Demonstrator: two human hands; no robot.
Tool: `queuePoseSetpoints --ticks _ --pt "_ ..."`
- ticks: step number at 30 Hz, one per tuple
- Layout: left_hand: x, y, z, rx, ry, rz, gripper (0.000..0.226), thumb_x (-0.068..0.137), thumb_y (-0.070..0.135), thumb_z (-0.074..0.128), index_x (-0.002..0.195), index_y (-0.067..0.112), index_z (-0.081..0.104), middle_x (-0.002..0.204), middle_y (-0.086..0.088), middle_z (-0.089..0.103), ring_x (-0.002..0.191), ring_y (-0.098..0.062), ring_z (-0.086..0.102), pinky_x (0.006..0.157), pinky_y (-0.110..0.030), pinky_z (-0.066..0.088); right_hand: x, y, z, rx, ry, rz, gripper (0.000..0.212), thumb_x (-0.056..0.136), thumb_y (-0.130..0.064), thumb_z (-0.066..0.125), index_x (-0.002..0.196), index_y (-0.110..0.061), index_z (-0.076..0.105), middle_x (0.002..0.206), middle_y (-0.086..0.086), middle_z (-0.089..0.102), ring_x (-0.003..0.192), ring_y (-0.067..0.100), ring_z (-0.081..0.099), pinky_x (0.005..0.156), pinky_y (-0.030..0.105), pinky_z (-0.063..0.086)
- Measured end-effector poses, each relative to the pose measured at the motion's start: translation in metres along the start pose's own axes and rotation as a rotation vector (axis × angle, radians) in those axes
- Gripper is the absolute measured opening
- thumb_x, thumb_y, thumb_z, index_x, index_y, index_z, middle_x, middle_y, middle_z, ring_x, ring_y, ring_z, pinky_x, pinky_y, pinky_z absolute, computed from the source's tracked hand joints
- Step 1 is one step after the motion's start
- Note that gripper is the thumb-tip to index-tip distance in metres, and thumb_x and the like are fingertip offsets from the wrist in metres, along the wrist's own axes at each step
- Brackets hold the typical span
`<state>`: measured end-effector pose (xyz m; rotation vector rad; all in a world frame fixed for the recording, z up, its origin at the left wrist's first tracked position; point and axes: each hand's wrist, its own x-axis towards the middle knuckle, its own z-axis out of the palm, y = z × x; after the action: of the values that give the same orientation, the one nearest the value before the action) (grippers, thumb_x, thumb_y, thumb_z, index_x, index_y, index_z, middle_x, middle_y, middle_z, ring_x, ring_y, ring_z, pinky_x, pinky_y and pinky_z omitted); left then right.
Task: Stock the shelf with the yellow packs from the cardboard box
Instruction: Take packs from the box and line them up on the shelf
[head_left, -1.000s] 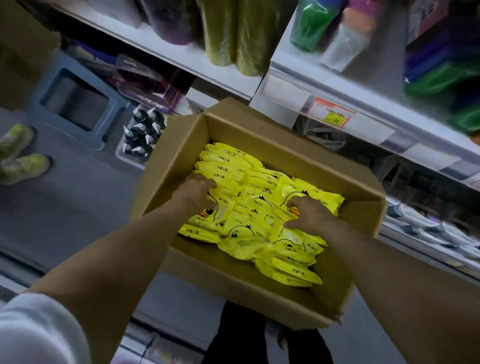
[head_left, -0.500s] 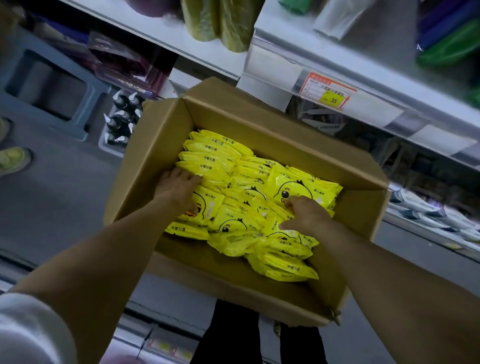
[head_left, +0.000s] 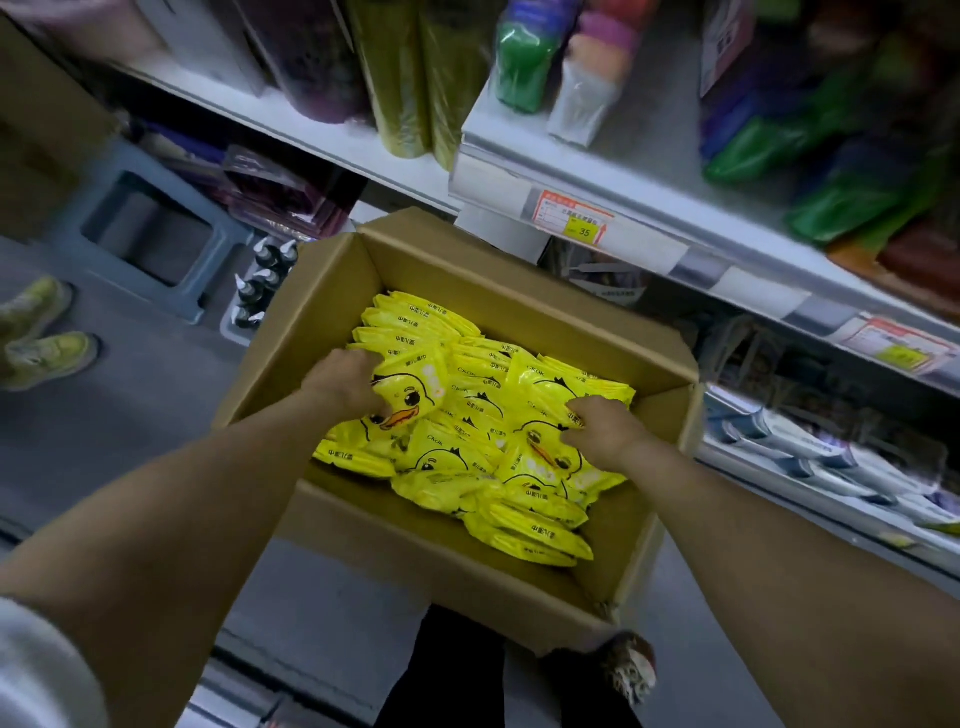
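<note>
Yellow packs (head_left: 470, 415), likely light, soft and slippery: left hand (head_left: 343, 387) pinches one's edge, right hand (head_left: 608, 426) grips another under its curled fingers.

Yellow packs (head_left: 540, 395) read "CKOK"; price tag (head_left: 571, 221) on the shelf rail (head_left: 696, 267) shows 35
</note>
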<state>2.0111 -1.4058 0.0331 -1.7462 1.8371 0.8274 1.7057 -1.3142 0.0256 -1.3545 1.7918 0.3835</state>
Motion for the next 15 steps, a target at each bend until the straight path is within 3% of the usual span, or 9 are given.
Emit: queuePoseSetpoints --ticks 2,4,9,12,15 --pt "-0.019 0.019 -0.01 -0.071 0.025 -0.008 0.087 0.07 0.042 0.085 0.143 0.013 0.046 0.139 -0.013 0.053 0.127 -0.032 0.05 0.103 -0.042 0.045 -0.017 0.004 -0.013 0.028 0.034 -0.06 0.053 0.097 -0.028 0.058 0.145 -0.013 0.042 0.145 0.011 0.047 0.132 0.031 0.044 0.097 0.032 0.041" --pt "-0.04 0.04 -0.018 -0.136 0.041 -0.004 0.095 0.069 0.045 0.085 0.147 0.014 0.04 0.147 -0.011 0.046 0.134 -0.031 0.044 0.108 -0.041 0.04 -0.036 0.01 -0.026 0.05 0.081 -0.117 0.054 0.097 -0.028 0.058 0.146 -0.014 0.039 0.145 0.012 0.048 0.131 0.031 0.045 0.099 0.034 0.04" --pt "-0.111 0.1 -0.039 -0.281 0.148 0.012 0.075 0.066 0.046 0.086 0.129 0.016 0.061 0.128 -0.005 0.064 0.117 -0.026 0.058 0.094 -0.031 0.046 -0.107 0.048 -0.069 0.092 0.256 -0.361 0.073 0.093 -0.022 0.062 0.152 -0.042 0.023 0.149 0.003 0.047 0.133 0.03 0.047 0.104 0.032 0.038" --pt "-0.164 0.144 -0.047 -0.337 0.215 0.058 0.067 0.064 0.043 0.088 0.121 0.015 0.068 0.12 -0.004 0.069 0.111 -0.023 0.062 0.093 -0.029 0.047 -0.163 0.086 -0.098 0.121 0.341 -0.457 0.06 0.094 -0.019 0.061 0.143 -0.047 0.041 0.145 -0.004 0.052 0.127 0.023 0.052 0.094 0.023 0.039" --pt "-0.217 0.191 -0.054 -0.386 0.272 0.142 0.047 0.065 0.035 0.089 0.105 0.014 0.073 0.105 -0.002 0.073 0.105 -0.022 0.065 0.09 -0.03 0.049 -0.214 0.126 -0.126 0.118 0.398 -0.514 0.031 0.093 -0.023 0.063 0.121 -0.037 0.066 0.117 -0.01 0.064 0.106 0.011 0.059 0.075 0.017 0.037"
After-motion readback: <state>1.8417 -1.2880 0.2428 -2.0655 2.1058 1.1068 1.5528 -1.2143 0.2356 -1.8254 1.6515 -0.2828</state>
